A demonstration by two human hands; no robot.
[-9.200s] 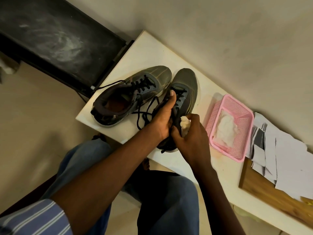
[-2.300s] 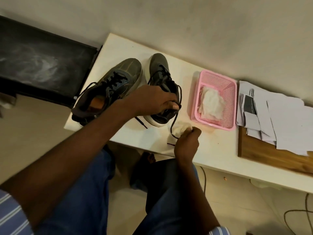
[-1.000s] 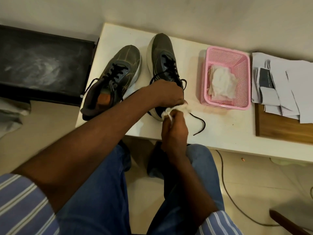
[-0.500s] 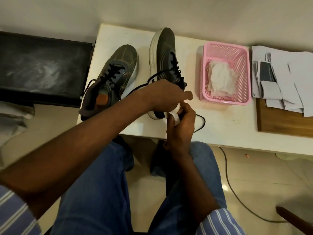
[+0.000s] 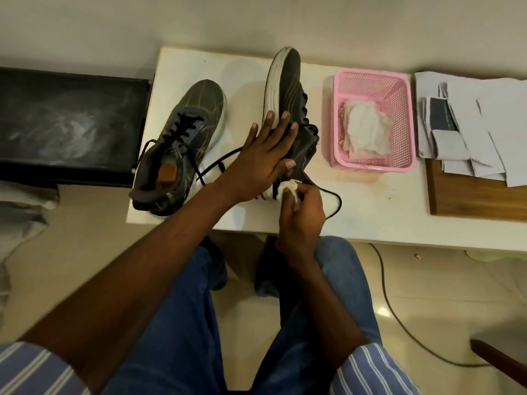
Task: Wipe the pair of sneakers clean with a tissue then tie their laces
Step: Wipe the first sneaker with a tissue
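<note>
The white desk [image 5: 370, 220] runs along a pale wall, with a dark dusty surface [image 5: 68, 124] abutting its left end. On the desk a wooden board [image 5: 470, 198] carries loose papers [image 5: 479, 115] at the right. A pink basket [image 5: 373, 86] holding crumpled tissues [image 5: 366, 129] stands just right of the sneakers. The left sneaker [image 5: 182, 143] rests upright, laces untied. The right sneaker [image 5: 288, 89] is tipped onto its side, white sole facing left, its lace [image 5: 335, 202] trailing over the desk. The left hand [image 5: 265, 158] lies flat on it, grip spread, fingers extended. The right hand [image 5: 303, 215], grip pinched around a wadded tissue [image 5: 288, 188], presses it against the shoe's heel.
</note>
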